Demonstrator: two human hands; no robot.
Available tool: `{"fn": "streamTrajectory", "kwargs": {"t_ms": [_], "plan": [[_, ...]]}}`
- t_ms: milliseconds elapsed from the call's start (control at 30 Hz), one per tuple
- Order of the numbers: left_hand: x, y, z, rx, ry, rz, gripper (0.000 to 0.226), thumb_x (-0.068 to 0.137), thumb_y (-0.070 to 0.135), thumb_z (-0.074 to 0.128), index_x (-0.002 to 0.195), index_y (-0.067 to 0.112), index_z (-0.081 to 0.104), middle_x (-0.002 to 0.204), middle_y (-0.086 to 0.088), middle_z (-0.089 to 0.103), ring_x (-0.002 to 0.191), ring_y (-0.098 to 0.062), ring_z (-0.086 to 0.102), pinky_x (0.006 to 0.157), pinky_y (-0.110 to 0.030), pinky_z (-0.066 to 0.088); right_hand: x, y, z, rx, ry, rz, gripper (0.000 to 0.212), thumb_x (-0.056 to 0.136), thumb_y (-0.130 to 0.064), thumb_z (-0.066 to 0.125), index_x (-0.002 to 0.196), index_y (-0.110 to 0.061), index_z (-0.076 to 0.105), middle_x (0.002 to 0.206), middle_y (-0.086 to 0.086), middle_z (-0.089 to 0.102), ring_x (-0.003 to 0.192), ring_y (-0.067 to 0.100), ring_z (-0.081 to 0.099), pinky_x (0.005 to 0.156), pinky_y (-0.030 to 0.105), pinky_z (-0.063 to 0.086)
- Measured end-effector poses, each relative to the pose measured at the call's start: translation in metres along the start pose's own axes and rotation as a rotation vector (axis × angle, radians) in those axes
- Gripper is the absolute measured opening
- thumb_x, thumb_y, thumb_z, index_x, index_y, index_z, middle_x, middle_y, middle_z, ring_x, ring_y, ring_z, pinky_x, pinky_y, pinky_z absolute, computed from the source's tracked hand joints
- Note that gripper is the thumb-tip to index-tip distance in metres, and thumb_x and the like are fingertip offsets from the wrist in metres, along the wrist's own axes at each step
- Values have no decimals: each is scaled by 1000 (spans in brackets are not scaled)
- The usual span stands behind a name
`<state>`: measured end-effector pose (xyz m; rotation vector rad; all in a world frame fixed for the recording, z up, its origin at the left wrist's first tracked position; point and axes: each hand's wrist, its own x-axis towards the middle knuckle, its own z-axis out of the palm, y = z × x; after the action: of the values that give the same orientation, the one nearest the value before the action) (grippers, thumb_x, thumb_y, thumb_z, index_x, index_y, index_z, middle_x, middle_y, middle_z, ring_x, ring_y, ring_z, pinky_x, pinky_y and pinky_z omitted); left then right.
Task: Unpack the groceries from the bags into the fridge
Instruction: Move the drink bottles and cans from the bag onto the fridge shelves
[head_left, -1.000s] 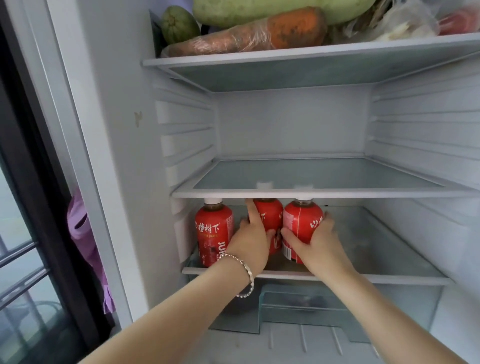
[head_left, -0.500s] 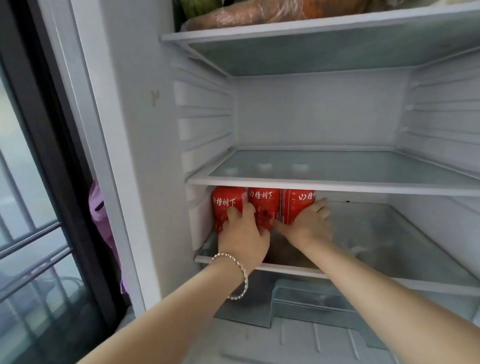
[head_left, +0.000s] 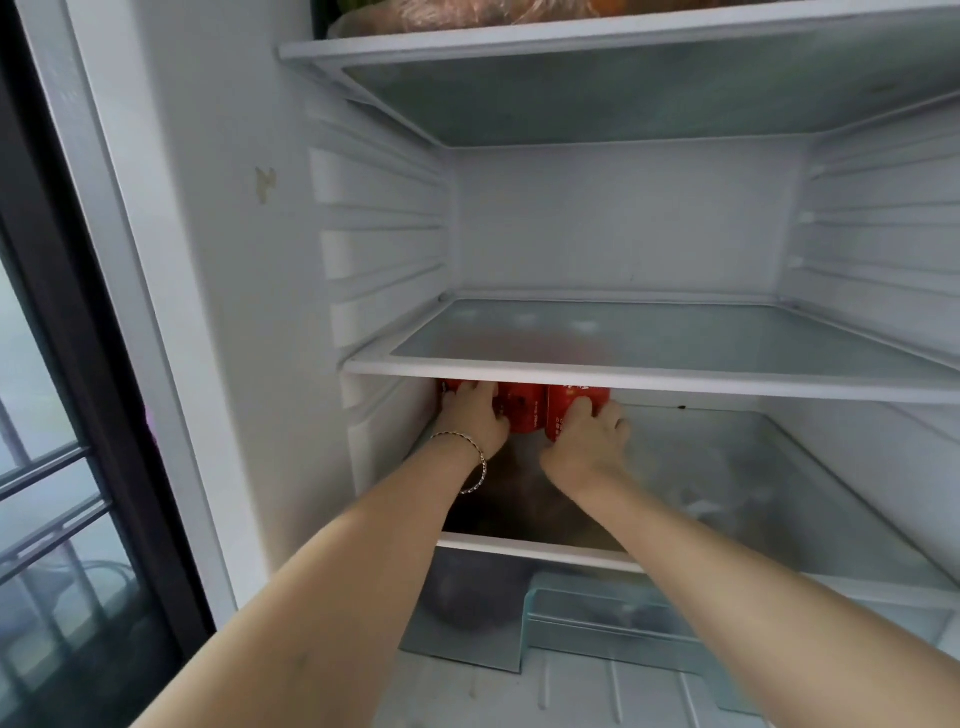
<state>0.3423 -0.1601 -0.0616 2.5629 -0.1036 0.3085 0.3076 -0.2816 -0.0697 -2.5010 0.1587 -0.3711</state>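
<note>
Three red-labelled drink bottles (head_left: 519, 405) are seen standing side by side at the back left of the lower glass shelf (head_left: 540, 550) of a white fridge, their tops hidden behind the white front rim of the middle glass shelf (head_left: 649, 382). White print is carried on the red labels, but it is too blurred to be read and no brand can be made out. The left hand (head_left: 475, 418), with a thin beaded bracelet (head_left: 480, 470) worn at its wrist, is laid over the front of the leftmost bottle (head_left: 451, 387), its fingers stretched forward and pressed against the label, so that most of that bottle is covered. The right hand (head_left: 587, 441) is wrapped round the rightmost bottle (head_left: 569, 400), the thumb set on its left side and the fingers curled over its right. The middle bottle (head_left: 523, 418) is left showing between the two hands. Plastic-wrapped produce (head_left: 467, 13) is glimpsed on the top glass shelf (head_left: 571, 32), and a clear plastic drawer (head_left: 597, 621) is seen below the lower shelf.
</note>
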Motion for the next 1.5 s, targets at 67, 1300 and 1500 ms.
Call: {"fn": "streamTrajectory", "kwargs": {"t_ms": [67,1300,1500], "plan": [[3,-3,0,66,-23,-62,46,92,19,48,137,18,37,142,-17,31,131,-38,27,106,-42,30,10,-1,-2,-7,-69,-11,42,86,-18,55,125,-12,42,141,17,22,130,36,23,106,40,31],[-42,10,-19,149,-5,-79,31,93,24,46,120,11,52,127,-11,48,114,-28,49,98,-38,43,57,7,11,-118,-57,-60,38,93,-28,49,125,-7,53,128,17,55,119,35,51,98,40,42],[-89,18,-39,401,2,-3,32,94,25,45,119,10,57,130,-10,50,118,-27,48,98,-35,40,7,-5,-5,-406,-142,-269,27,92,-23,46,108,-12,65,115,10,63,109,28,58,91,35,49]]}}
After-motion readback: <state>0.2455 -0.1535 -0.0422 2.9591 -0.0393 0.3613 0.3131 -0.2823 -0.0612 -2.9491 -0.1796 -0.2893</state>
